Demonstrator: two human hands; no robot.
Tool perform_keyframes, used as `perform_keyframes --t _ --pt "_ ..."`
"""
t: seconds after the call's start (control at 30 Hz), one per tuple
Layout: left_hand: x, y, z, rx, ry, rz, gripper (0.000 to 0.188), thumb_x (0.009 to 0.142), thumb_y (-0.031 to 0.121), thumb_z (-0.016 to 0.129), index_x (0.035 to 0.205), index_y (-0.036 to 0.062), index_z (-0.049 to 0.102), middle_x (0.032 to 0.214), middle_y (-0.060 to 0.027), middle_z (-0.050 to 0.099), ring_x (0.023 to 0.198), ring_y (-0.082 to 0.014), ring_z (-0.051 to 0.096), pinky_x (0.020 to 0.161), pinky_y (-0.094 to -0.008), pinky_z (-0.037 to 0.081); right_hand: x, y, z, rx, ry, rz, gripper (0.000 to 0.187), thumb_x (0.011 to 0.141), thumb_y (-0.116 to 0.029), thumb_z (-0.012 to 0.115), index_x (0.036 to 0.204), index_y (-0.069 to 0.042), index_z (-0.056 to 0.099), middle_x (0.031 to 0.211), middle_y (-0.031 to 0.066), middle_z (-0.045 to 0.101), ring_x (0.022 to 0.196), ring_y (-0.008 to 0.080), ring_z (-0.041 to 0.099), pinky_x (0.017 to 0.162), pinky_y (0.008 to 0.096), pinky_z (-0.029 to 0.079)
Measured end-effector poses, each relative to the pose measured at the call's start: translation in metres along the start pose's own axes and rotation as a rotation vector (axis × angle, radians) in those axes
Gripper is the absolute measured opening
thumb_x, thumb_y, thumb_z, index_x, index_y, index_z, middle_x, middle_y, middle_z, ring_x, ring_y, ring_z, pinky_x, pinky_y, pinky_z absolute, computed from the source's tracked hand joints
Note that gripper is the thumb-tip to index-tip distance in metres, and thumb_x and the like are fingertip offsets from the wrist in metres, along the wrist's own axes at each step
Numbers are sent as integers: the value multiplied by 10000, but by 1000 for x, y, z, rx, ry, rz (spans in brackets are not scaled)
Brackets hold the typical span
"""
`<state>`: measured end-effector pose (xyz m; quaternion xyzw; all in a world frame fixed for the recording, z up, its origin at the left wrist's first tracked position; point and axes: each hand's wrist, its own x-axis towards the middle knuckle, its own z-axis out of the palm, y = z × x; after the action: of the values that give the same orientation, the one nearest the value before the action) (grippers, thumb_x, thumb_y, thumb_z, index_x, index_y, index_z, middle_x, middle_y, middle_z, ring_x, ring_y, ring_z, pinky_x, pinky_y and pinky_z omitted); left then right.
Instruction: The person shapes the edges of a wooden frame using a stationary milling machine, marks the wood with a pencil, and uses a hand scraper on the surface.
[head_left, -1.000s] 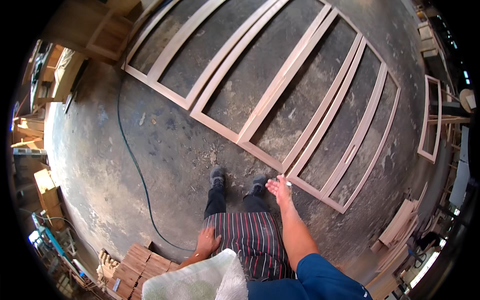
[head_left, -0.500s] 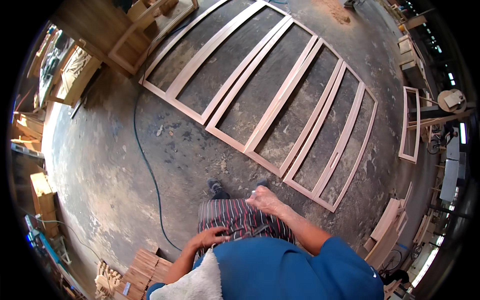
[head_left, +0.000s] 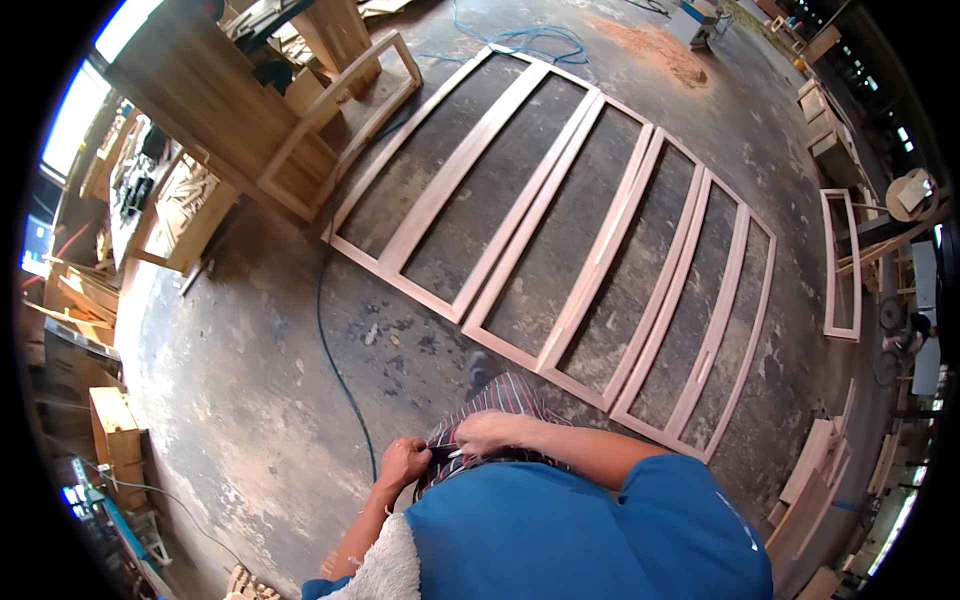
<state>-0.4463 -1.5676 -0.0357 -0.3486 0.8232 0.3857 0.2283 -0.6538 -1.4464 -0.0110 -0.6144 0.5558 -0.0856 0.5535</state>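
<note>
Both my hands are close together at the front of my striped garment (head_left: 510, 396), just below the hem of my blue shirt (head_left: 560, 515). My left hand (head_left: 404, 463) has its fingers curled at a dark opening or fold (head_left: 440, 456) at the garment's left side, seeming to grip its edge. Closed and knuckles up, my right hand (head_left: 482, 432) lies over the same spot. A small white object (head_left: 456, 453) pokes out beneath its fingers; its kind is too small to make out.
Several pale wooden frames (head_left: 540, 361) lie side by side on the concrete floor ahead. A dark hose (head_left: 340, 370) runs along the floor at left. A wooden cabinet (head_left: 215, 120) stands far left; sawdust (head_left: 655, 50) is heaped at the back. Another frame (head_left: 842, 265) stands at right.
My right hand has come in leftward and down to the garment, bringing the small white object along. My left hand has risen slightly to meet it. The view has shifted, and the frames appear lower.
</note>
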Motion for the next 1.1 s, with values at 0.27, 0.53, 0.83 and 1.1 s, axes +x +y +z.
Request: perform_keyframes --t 0.27,0.53,0.83,1.1 --pt "41 -3 -102 -118 118 -158 275 764 252 568 867 62 738 873 -222 689 845 -408 679 760 -470 550 93 -24 -101 28 8 -25 345 769 -229 644 1010 13 693 946 243 705 930 407 681 809 482 534" --pt "152 -22 -185 36 -45 67 319 778 312 574 847 44 732 875 -236 685 848 -417 677 768 -483 539 132 -10 -188 175 120 93 389 845 -360 650 1012 -13 705 945 227 710 938 407 680 834 469 533" --pt "267 -22 -292 142 -540 389 343 864 362 570 963 80 740 1026 -203 701 942 -379 675 831 -444 530 200 -13 -205 406 399 305 323 929 -362 596 994 -78 737 928 159 723 860 329 696 776 438 549" --pt "309 -89 -330 -314 -458 -15 357 904 301 602 1125 36 693 1029 -156 708 960 -266 681 868 -385 527 195 43 -200 1002 894 551 213 903 -200 603 896 -7 693 770 63 714 682 133 664 666 304 544"
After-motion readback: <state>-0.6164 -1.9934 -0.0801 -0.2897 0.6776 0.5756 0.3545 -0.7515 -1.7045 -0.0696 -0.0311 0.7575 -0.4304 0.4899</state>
